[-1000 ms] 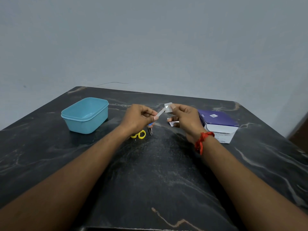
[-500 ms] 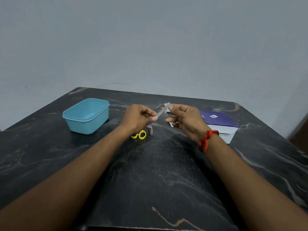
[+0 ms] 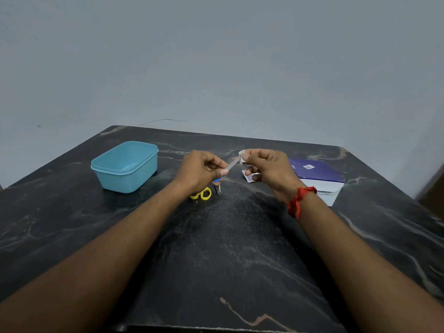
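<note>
**Slim tool [image 3: 231,164] held up between two hands, white pad at its tip**

The slim tool is a thin, pale strip with a blue end, held in the air above the middle of the dark marble table [image 3: 216,248]. It slants up from the left hand [image 3: 200,170] toward the right hand [image 3: 269,168]. The left hand grips its lower part, fingers curled round it and thumb pressed along the side, with the blue end poking out below the fist. The right hand pinches a small white pad [image 3: 242,156] between thumb and forefinger, and the pad meets the upper tip of the tool. Whether the pad is folded round the tip or only touches it is hard to make out at this size. The other fingers of the right hand are loosely curled.

Under the right hand a small torn sachet [image 3: 249,176] lies flat on the table. Just below the left hand are the yellow scissor handles [image 3: 203,194], with a small metal piece [image 3: 218,189] beside them. A light blue tub [image 3: 125,167] stands open to the left, well apart from the hands. A purple box [image 3: 317,171] sits to the right, behind the right wrist, which wears a red thread [image 3: 299,200].
</note>
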